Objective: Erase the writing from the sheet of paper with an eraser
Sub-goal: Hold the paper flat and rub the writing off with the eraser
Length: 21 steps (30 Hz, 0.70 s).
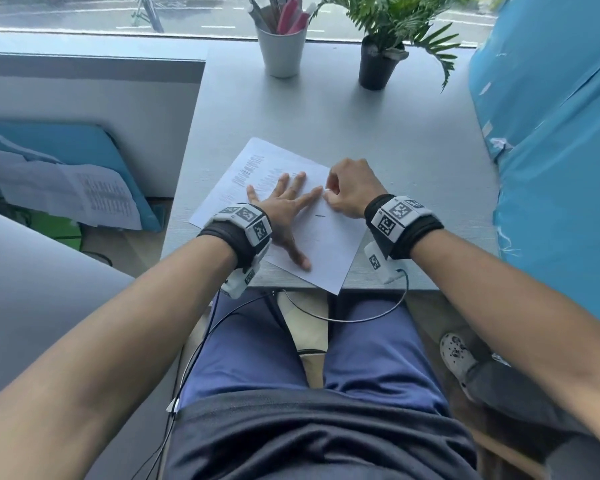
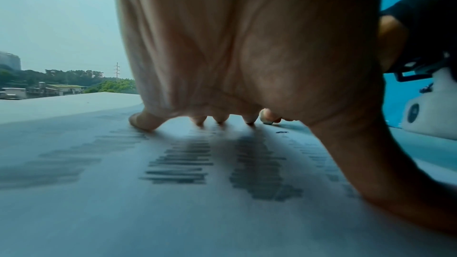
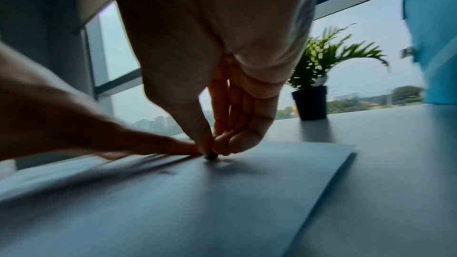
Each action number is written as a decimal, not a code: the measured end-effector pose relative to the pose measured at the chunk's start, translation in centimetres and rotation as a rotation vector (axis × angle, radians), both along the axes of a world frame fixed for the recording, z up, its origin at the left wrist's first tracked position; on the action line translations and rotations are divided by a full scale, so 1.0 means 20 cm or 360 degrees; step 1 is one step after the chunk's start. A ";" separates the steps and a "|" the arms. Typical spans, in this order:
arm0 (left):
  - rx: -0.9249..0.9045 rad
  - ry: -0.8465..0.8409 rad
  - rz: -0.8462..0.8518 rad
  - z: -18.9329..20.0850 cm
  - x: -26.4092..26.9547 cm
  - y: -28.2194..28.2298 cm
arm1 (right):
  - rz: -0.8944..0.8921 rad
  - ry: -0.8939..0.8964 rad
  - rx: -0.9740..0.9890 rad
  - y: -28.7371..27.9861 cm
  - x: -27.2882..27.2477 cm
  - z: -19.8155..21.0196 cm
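A white sheet of paper [image 1: 321,242] with printed text lies skewed on the grey desk [image 1: 378,126]; one corner juts past the desk's front edge. My left hand [image 1: 286,206] lies flat on the sheet, fingers spread, pressing it down. My right hand [image 1: 349,190] pinches a small eraser [image 1: 326,191] between thumb and fingertips, its tip down on the paper right beside my left index finger. A short dark pen mark [image 1: 320,215] sits just below them. In the right wrist view the eraser [image 3: 211,156] touches the sheet [image 3: 222,192]. The left wrist view shows my left hand's fingers [image 2: 146,122] planted on the sheet [image 2: 123,212].
A white cup of pens [image 1: 282,51] and a potted plant [image 1: 378,65] stand at the desk's back by the window. A blue covered object [image 1: 551,150] flanks the right side. Papers [image 1: 80,195] on a blue folder lie lower left, off the desk.
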<state>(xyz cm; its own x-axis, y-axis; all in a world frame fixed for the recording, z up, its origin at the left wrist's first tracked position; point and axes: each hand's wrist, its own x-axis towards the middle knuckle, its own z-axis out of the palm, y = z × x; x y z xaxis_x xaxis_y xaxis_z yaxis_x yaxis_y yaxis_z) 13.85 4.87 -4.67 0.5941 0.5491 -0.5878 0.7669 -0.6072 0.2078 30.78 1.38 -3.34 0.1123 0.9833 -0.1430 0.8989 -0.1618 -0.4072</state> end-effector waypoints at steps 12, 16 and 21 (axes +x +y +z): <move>-0.0014 -0.0004 0.0006 -0.01 0.00 0.01 | 0.0215 -0.0004 -0.0111 -0.05 -0.05 0.05; -0.0014 0.0017 -0.0008 -0.01 0.01 0.01 | 0.0594 0.0139 -0.0338 -0.26 -0.22 0.04; -0.0006 -0.0002 0.0037 -0.01 0.01 0.00 | 0.0169 0.0015 -0.0077 -0.03 -0.01 0.05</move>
